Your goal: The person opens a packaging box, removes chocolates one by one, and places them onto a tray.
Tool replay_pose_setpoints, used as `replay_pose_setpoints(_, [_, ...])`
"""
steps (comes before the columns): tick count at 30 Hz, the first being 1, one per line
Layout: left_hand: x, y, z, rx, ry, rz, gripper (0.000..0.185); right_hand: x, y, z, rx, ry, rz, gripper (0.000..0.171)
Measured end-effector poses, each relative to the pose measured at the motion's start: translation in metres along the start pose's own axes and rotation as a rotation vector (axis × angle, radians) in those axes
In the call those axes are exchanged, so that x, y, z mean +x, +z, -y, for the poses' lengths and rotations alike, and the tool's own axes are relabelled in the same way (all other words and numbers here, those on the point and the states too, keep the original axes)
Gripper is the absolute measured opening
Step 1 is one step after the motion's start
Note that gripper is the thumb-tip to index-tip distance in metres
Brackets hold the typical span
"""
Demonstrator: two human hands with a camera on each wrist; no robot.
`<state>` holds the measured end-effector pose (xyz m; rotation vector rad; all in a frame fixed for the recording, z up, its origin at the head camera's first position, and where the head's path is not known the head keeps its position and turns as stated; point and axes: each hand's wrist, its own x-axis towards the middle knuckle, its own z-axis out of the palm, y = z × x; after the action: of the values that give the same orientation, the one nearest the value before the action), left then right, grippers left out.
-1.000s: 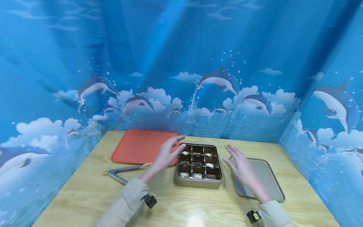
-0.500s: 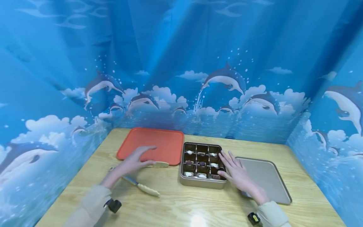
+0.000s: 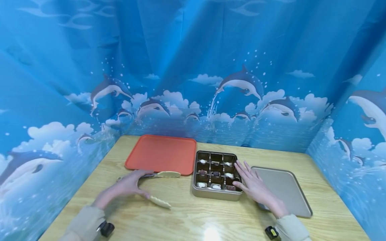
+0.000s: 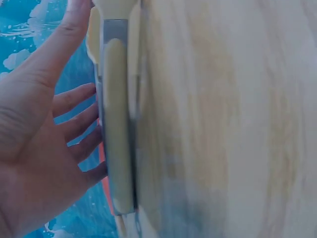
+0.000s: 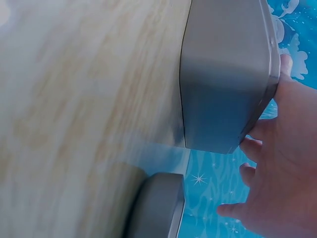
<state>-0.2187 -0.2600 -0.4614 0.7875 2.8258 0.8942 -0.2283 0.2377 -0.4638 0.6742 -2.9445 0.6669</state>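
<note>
Spotting some grey metal tongs (image 4: 116, 124) with long cream grip inlays and cream, scallop-edged tips, lying sprung apart in a V on the wood table (image 3: 178, 221), just in front of the red tray (image 3: 163, 154) and left of the gold-brown chocolate tin (image 3: 215, 194). Seeing a left hand (image 3: 126, 185) spread wide around both tong arms, though honestly can't tell about firm contact. Also spotting a right hand (image 3: 256, 189), loosely splayed, touching that tin's right rim.
</note>
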Motion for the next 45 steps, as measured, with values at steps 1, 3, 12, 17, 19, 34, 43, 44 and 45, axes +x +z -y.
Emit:
replay_pose_setpoints(1, [0.000,0.001,0.000,0.008,0.001,0.011,0.104,0.000,0.000,0.000,-0.001,0.000,0.001,0.076])
replay_pose_setpoints(3, [0.001,0.002,0.000,0.028,0.009,0.027,0.109,0.000,-0.001,0.000,-0.002,0.000,0.006,0.076])
replay_pose_setpoints(12, [0.003,0.004,-0.012,0.077,-0.023,0.106,0.124,0.002,0.000,-0.001,0.005,0.001,0.013,0.077])
replay_pose_setpoints(17, [0.004,0.006,-0.013,0.123,0.017,0.046,0.119,0.002,-0.002,0.000,-0.022,-0.005,0.002,0.076])
replay_pose_setpoints(19, [0.004,0.007,-0.012,0.121,0.044,0.024,0.114,0.002,-0.002,0.001,-0.033,-0.012,-0.001,0.076])
replay_pose_setpoints(34, [0.023,-0.008,-0.035,0.119,-0.075,-0.121,0.099,0.001,-0.001,-0.004,-0.151,-0.060,-0.042,0.074])
replay_pose_setpoints(43, [0.058,-0.014,-0.062,0.261,-0.067,-0.230,0.096,0.003,0.001,-0.003,-0.150,-0.067,-0.049,0.073])
replay_pose_setpoints(44, [0.062,-0.016,-0.065,0.281,-0.055,-0.238,0.095,0.003,0.001,-0.003,-0.151,-0.069,-0.050,0.073])
replay_pose_setpoints(45, [0.066,-0.018,-0.067,0.302,-0.041,-0.246,0.094,0.003,0.001,-0.003,-0.153,-0.068,-0.049,0.073])
